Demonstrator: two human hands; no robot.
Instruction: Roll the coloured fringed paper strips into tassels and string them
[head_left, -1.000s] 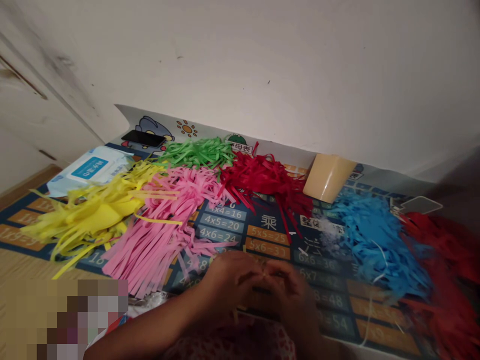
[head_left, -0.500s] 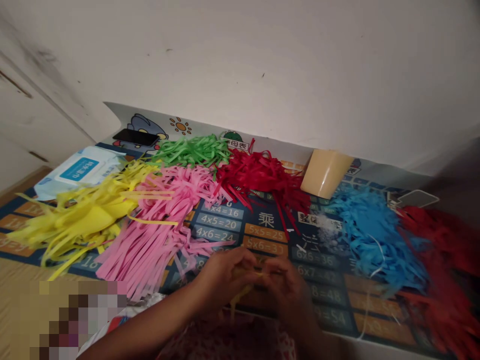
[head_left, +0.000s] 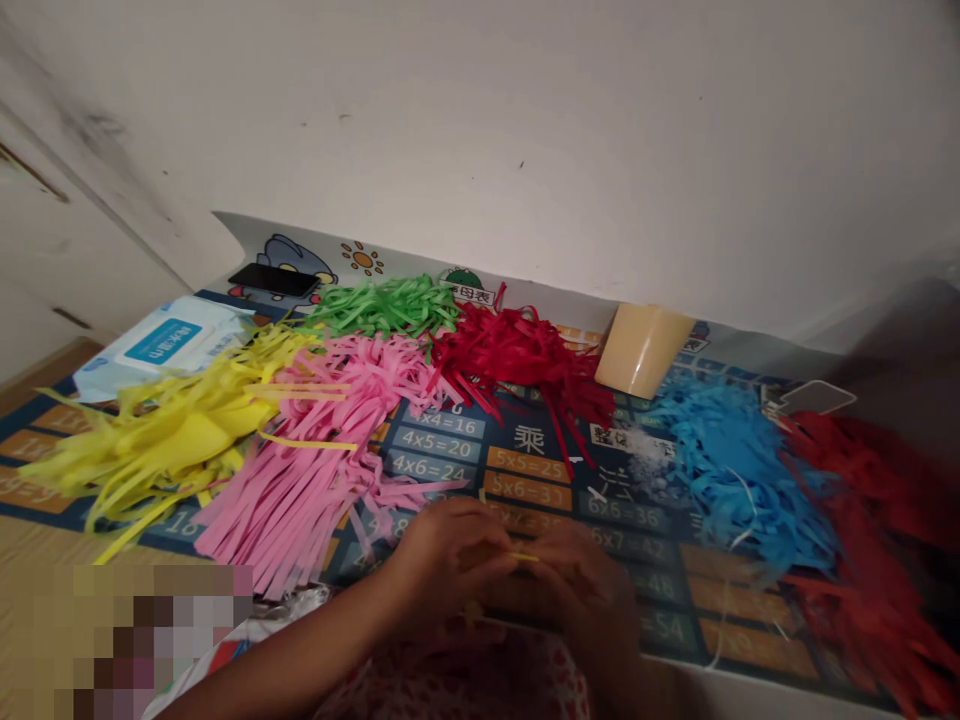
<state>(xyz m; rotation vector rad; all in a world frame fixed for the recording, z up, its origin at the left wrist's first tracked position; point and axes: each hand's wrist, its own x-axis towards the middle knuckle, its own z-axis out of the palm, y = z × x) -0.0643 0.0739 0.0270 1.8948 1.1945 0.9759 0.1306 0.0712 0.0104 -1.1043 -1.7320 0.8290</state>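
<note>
At the front edge of the table, my left hand (head_left: 457,555) and my right hand (head_left: 577,570) meet, both closed on a thin yellow strip (head_left: 523,557). A short length of it shows between the fingertips; the rest is mostly hidden by my hands. To the left of my hands spreads a bundle of pink strips (head_left: 300,480), with yellow strips (head_left: 172,430) beside it. Green strips (head_left: 382,305) and dark red strips (head_left: 517,355) lie behind. On the right are blue strips (head_left: 742,470) and more red strips (head_left: 877,540).
A tan cup-like container (head_left: 643,350) stands near the wall. A pack of wet wipes (head_left: 161,345) and a black phone (head_left: 274,280) lie at the back left. A printed multiplication mat (head_left: 529,490) covers the table. A clear loose thread (head_left: 724,620) lies front right.
My hands have drawn together and turned slightly, with the yellow strip now running level between the fingertips. The view has shifted a little; the bundles lie as before.
</note>
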